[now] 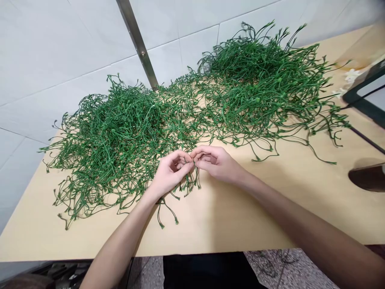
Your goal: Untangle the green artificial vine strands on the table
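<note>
Two big heaps of thin green plastic stems lie on a pale wooden table [228, 224]: one heap at the left [117, 132], one at the back right [261, 80]. My left hand [170, 174] and my right hand [216, 162] meet at the near edge of the left heap. Both are closed in a pinch on a small bunch of green stems [189, 182] that hangs below the fingers. Thumbs and forefingers touch at the middle.
A white tiled wall [60, 52] runs behind the table, with a slanted metal bar [138, 40] against it. A dark tray [365, 96] and black cables sit at the right edge, with small white pieces [353, 75] beyond. A dark round object [368, 177] lies at the right.
</note>
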The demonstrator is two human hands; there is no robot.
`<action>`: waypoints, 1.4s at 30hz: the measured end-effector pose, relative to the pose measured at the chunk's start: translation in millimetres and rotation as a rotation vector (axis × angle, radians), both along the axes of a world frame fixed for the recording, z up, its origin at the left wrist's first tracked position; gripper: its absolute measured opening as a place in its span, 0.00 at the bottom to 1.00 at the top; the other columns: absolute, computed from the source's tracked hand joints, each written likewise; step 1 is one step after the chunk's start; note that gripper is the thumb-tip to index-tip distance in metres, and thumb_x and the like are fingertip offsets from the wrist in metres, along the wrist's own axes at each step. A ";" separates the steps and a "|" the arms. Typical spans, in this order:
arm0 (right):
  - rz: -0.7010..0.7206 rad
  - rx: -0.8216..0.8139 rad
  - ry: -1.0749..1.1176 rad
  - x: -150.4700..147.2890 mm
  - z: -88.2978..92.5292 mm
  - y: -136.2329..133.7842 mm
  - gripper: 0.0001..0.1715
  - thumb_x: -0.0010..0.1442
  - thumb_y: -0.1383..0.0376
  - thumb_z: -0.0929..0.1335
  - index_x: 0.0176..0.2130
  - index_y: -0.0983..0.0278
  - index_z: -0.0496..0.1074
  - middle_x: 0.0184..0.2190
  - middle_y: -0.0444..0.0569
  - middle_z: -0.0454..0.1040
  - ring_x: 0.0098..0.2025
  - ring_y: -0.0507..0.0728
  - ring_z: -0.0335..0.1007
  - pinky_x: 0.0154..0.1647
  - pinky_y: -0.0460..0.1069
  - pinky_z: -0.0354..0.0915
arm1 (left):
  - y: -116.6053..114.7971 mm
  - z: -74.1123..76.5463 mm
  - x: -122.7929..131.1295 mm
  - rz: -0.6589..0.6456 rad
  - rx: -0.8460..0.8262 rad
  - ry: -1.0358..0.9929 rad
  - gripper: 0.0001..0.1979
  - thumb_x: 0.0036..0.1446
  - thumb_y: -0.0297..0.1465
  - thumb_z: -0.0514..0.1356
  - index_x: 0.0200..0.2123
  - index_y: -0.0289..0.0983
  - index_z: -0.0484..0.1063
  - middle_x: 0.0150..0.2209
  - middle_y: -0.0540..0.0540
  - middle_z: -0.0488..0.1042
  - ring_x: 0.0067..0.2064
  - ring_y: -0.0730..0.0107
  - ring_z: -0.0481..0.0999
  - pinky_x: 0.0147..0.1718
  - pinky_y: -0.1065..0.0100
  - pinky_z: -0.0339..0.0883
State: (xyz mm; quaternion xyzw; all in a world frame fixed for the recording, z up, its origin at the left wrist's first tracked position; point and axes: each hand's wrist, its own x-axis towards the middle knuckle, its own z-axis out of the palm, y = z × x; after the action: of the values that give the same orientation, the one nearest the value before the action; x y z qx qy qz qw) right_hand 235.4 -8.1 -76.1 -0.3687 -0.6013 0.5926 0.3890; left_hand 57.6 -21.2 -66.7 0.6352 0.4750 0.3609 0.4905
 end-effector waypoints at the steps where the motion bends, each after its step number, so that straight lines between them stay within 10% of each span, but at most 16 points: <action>1: -0.005 0.006 -0.005 -0.3 -0.7 -0.1 0.09 0.50 0.66 0.67 0.35 0.64 0.72 0.28 0.45 0.70 0.30 0.52 0.67 0.32 0.48 0.66 | -0.4 0.4 0.0 -0.006 0.007 0.010 0.06 0.55 0.32 0.63 0.33 0.36 0.70 0.27 0.51 0.68 0.28 0.76 0.65 0.28 0.73 0.57; 32: -0.060 -0.094 0.107 -4.3 0.6 -0.3 0.07 0.45 0.68 0.64 0.29 0.64 0.69 0.17 0.39 0.67 0.22 0.51 0.66 0.26 0.46 0.62 | -8.8 5.2 3.5 -0.151 -0.009 0.063 0.09 0.63 0.38 0.56 0.36 0.39 0.64 0.27 0.52 0.67 0.27 0.76 0.63 0.27 0.72 0.54; 42: -0.009 -0.246 0.375 -9.9 -6.2 0.2 0.15 0.43 0.70 0.65 0.34 0.63 0.71 0.21 0.38 0.67 0.24 0.50 0.65 0.29 0.47 0.63 | -5.7 6.6 4.2 -0.131 -0.150 -0.204 0.11 0.60 0.38 0.60 0.37 0.39 0.61 0.28 0.53 0.68 0.28 0.77 0.65 0.28 0.74 0.56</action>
State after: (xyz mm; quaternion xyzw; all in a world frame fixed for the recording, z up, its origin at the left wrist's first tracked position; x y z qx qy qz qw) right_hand 225.5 -7.9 -82.3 -0.2996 -0.4399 0.7179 0.4487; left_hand 61.8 -26.9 -60.1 0.5862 0.4058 0.3543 0.6051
